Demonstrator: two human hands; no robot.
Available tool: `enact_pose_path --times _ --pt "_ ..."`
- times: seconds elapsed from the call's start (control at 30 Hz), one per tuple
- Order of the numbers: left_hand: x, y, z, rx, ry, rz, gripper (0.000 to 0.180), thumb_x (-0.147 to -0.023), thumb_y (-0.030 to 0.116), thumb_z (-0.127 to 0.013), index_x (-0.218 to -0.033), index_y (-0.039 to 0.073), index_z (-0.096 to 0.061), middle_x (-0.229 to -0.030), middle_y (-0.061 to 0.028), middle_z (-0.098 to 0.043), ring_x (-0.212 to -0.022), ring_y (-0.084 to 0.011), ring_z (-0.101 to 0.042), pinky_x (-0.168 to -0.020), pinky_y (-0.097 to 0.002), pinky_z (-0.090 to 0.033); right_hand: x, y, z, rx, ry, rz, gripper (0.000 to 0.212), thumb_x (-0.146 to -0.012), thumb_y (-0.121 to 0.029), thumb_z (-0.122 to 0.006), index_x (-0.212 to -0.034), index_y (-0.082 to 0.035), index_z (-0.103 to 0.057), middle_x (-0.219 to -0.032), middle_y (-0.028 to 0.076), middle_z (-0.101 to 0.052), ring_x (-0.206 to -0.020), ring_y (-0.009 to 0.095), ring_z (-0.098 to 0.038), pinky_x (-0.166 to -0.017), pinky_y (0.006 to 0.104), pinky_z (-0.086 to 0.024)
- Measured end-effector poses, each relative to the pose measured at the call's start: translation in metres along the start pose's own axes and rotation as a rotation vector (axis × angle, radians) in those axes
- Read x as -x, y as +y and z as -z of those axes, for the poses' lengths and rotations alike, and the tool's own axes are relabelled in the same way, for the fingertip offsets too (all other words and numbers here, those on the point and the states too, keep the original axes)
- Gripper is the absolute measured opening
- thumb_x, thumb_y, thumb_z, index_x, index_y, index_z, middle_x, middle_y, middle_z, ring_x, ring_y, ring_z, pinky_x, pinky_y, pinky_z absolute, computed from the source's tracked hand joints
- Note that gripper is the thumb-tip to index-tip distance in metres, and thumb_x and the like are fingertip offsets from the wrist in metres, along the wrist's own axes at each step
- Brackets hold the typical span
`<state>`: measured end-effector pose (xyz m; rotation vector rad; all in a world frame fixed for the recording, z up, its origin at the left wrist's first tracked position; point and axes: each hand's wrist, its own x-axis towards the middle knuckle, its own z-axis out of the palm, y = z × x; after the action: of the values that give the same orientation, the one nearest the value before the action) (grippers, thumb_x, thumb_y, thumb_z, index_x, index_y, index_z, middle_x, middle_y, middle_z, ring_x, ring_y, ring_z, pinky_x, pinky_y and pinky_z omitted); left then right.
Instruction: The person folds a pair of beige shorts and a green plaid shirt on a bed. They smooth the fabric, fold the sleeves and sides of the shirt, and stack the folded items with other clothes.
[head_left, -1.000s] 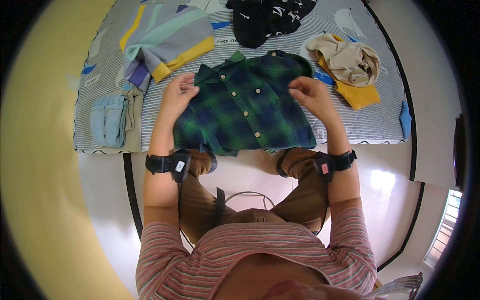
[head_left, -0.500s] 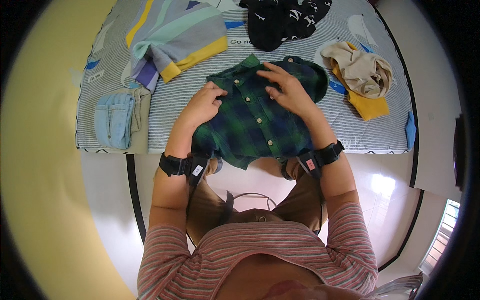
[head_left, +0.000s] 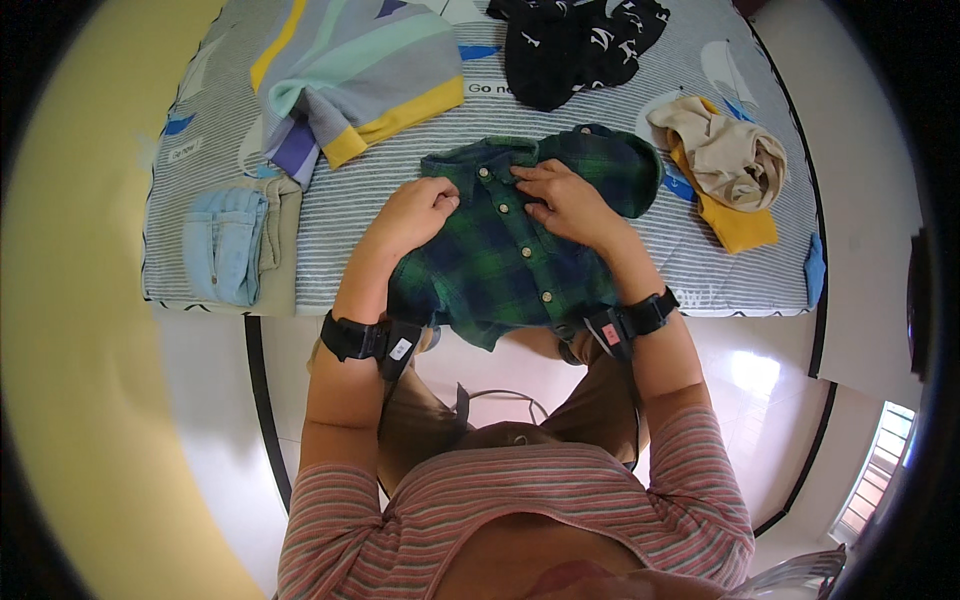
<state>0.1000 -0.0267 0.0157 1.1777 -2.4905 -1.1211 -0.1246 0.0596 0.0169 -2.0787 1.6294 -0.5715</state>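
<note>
A green and navy plaid shirt (head_left: 480,250) lies front up at the near edge of the bed, its collar away from me and its buttons running down the middle. My left hand (head_left: 418,212) is closed on the cloth at the left side of the collar, fingers curled and pressed together. At the right collar point, beside the top button, my right hand (head_left: 572,205) pinches the fabric with bent fingers. The right sleeve spreads out beyond that hand. The shirt's lower hem hangs over the bed's edge toward my knees.
Folded light-blue jeans (head_left: 225,245) lie on beige cloth at the left. A striped grey, mint and yellow garment (head_left: 375,85) is behind them. Black printed clothing (head_left: 570,50) sits at the back, a crumpled beige garment (head_left: 735,160) over yellow cloth at the right. The bed (head_left: 345,250) ends before my legs.
My right hand's spread fingers have drawn in onto the collar, which now folds down more. The left hand stays at its side of the collar. The whole view has shifted slightly.
</note>
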Motion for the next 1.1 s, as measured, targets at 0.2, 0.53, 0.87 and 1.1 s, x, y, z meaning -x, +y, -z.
enact_pose_path --times 0.2,0.53,0.87,1.1 --pt "-0.005 -0.002 0.006 -0.050 0.329 0.048 0.024 -0.085 0.020 -0.054 -0.099 0.001 -0.059 -0.089 -0.0164 -0.062 -0.081 -0.0291 -0.060 -0.073 -0.0355 -0.046 -0.001 -0.018 0.028 -0.206 0.208 -0.243 0.015 -0.079 -0.010 -0.062 -0.087 0.002 -0.063 -0.088 0.011 -0.064 -0.080 0.018 -0.058 -0.071 0.0277 -0.046" --pt "-0.018 -0.017 -0.001 -0.030 0.313 0.166 0.040 -0.078 0.024 -0.063 -0.108 -0.001 -0.057 -0.076 -0.0120 -0.059 -0.070 -0.0247 -0.056 -0.065 -0.0344 -0.044 0.011 0.039 0.029 0.373 0.545 -0.479 0.025 -0.082 -0.018 -0.054 -0.102 -0.006 -0.062 -0.092 0.016 -0.063 -0.088 0.035 -0.058 -0.074 0.0414 -0.047" --pt "-0.015 -0.023 -0.004 -0.018 0.266 0.084 0.044 -0.071 0.017 -0.068 -0.107 -0.005 -0.056 -0.085 -0.0126 -0.060 -0.077 -0.0209 -0.057 -0.071 -0.0295 -0.044 0.036 0.058 0.056 0.082 0.186 -0.535 0.032 -0.078 -0.026 -0.061 -0.101 -0.004 -0.063 -0.085 0.016 -0.063 -0.081 0.031 -0.060 -0.072 0.0398 -0.047" --pt "-0.010 -0.012 0.011 0.392 0.085 0.127 0.042 -0.074 0.002 -0.063 -0.114 -0.005 -0.052 -0.100 -0.0095 -0.058 -0.090 -0.0166 -0.054 -0.078 -0.0276 -0.043 0.043 0.059 0.048 0.191 0.163 -0.442 0.034 -0.078 -0.026 -0.061 -0.096 0.002 -0.060 -0.072 0.015 -0.060 -0.071 0.027 -0.059 -0.064 0.0359 -0.045"
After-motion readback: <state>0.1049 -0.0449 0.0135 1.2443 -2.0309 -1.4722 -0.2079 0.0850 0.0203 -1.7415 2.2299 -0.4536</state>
